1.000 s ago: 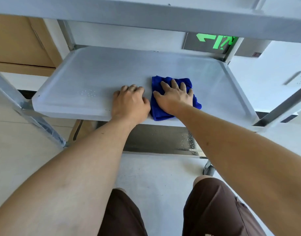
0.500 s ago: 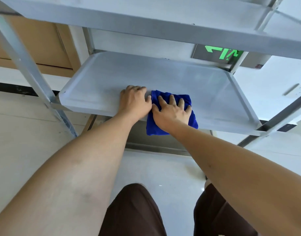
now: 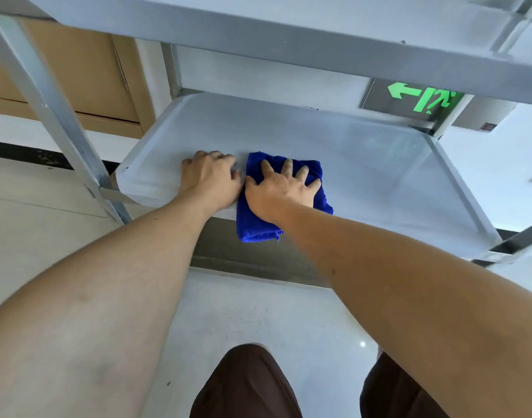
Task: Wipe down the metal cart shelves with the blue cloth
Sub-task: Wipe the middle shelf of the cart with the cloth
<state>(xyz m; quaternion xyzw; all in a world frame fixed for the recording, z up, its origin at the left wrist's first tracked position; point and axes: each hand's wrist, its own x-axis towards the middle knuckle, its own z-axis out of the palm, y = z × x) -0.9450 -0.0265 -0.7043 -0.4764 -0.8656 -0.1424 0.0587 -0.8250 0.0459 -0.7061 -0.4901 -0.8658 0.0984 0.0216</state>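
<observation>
A pale, glossy floor [image 3: 252, 315] fills the lower view and carries a small bright glint of light. To the left, a light wooden door [image 3: 78, 76] stands in a matching frame, above a dark baseboard strip [image 3: 32, 156] that runs along the foot of the white wall [image 3: 500, 152]. On that wall at the right hangs a lit green exit sign [image 3: 421, 98] with an arrow pointing left.

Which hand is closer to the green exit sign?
Right. The right hand presses on the blue cloth, on the sign's side; the left hand rests on the shelf, farther from it.
</observation>
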